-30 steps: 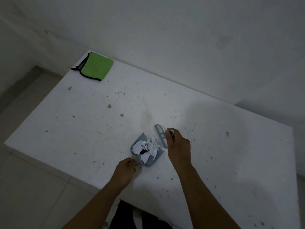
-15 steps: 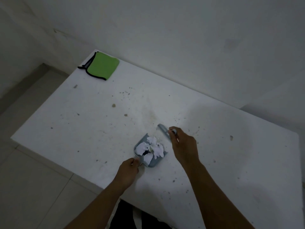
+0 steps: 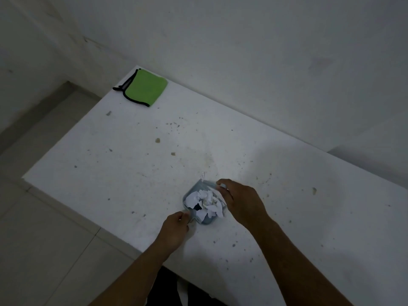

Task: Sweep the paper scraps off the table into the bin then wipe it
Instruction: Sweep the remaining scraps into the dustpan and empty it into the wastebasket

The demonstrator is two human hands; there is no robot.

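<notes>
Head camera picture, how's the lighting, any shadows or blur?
Head view: dim and greyish, with a broad soft shadow across the table at right; the right hand and brush are slightly motion-blurred; the green cloth stays clearly readable; table edges bow from the wide lens.

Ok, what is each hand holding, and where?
Left hand grips the dustpan by its handle; right hand holds a small brush by its handle end.

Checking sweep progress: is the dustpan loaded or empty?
Loaded. White paper scraps are piled inside the grey dustpan, covering most of it. The left hand holds its handle on the table.
</notes>
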